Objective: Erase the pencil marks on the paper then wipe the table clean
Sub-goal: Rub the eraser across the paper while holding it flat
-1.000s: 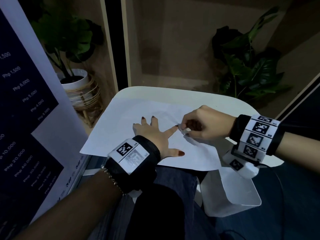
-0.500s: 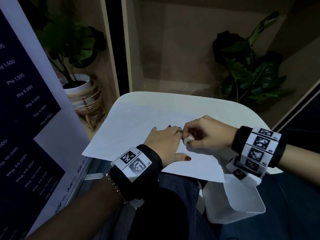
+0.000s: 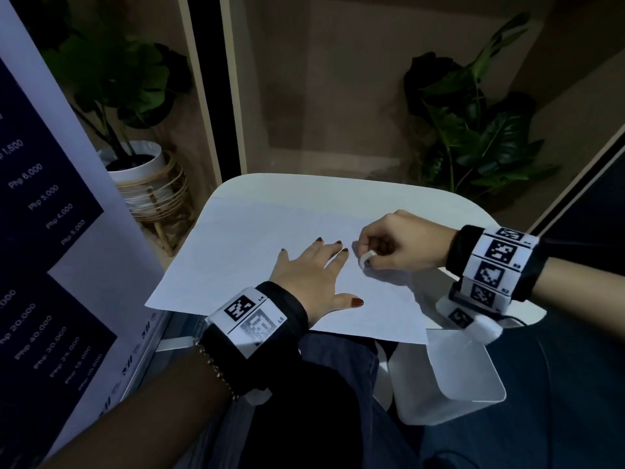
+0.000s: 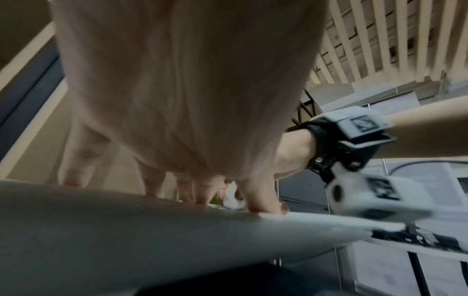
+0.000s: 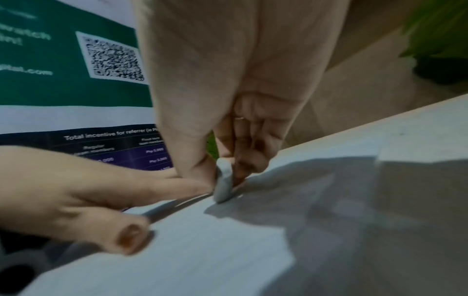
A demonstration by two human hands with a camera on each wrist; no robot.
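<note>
A white sheet of paper [image 3: 243, 252] lies across a small white table [image 3: 304, 187]; I make out no pencil marks in this dim light. My left hand [image 3: 314, 275] lies flat on the paper with straight fingers, holding it down. Just to its right, my right hand [image 3: 389, 248] pinches a small white eraser [image 3: 367, 257] between thumb and fingers, its lower end on the sheet. The right wrist view shows the eraser [image 5: 224, 183] touching the paper [image 5: 228, 250] beside the left hand's fingers [image 5: 131, 238]. In the left wrist view the eraser [image 4: 231, 198] shows past the left fingers.
A tall printed banner [image 3: 40, 231] stands close on the left. A potted plant in a white pot [image 3: 142, 164] sits behind it, and another leafy plant [image 3: 473, 123] stands at the back right. A white chair seat [image 3: 449, 377] sits under the table's near edge.
My left fingers, splayed one second ago, have drawn together and lie flat again. The right hand with the eraser has shifted slightly right and back across the paper.
</note>
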